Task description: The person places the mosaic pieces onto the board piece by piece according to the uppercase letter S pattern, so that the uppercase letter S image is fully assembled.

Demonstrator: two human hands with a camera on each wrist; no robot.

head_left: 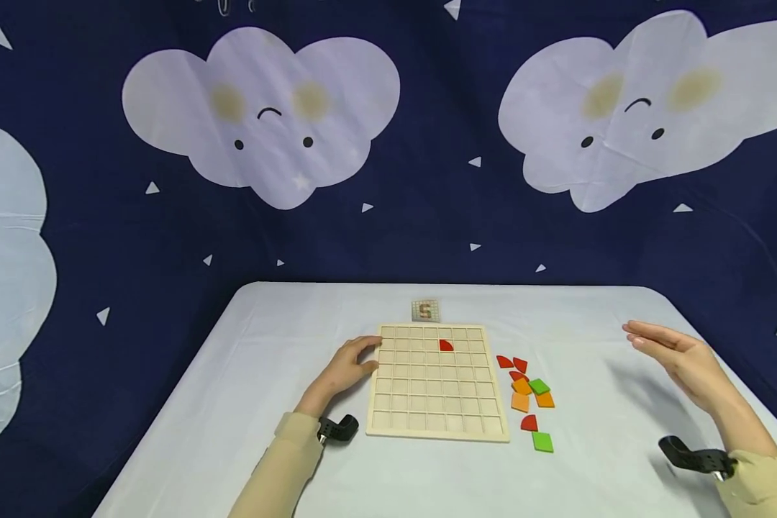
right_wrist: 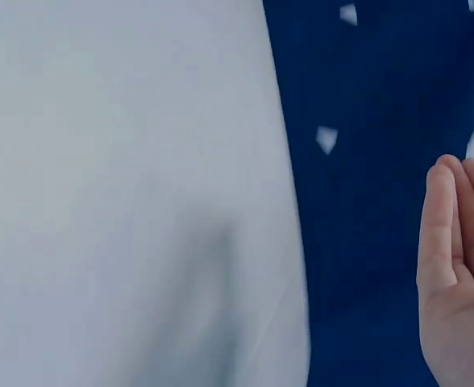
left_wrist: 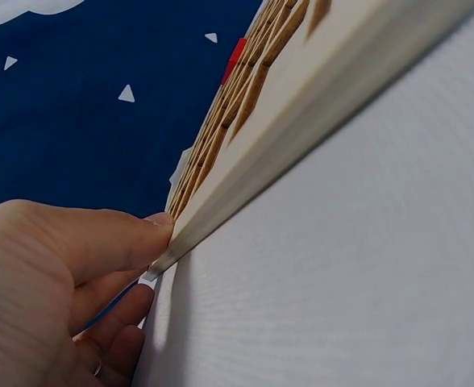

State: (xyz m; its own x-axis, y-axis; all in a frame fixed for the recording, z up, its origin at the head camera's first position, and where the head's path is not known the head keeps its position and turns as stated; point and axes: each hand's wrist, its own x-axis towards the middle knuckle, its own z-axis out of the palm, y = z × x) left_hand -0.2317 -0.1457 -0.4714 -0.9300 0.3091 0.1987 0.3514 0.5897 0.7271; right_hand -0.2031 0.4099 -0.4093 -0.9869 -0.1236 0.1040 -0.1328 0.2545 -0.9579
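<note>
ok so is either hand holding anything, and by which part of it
The left hand holds the grid board by its left edge, toward the far end, with thumb and fingertips. The right hand, fingers straight, holds nothing.

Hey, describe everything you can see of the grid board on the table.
The grid board is pale and looks wooden, with a plain rim and thin ridges dividing it into rows of small squarish compartments. It lies flat on the white table, one side towards the person. One red piece with a curved edge sits in the second row from the far side. The left hand touches its left edge with thumb and fingertips. Its underside is hidden.
</note>
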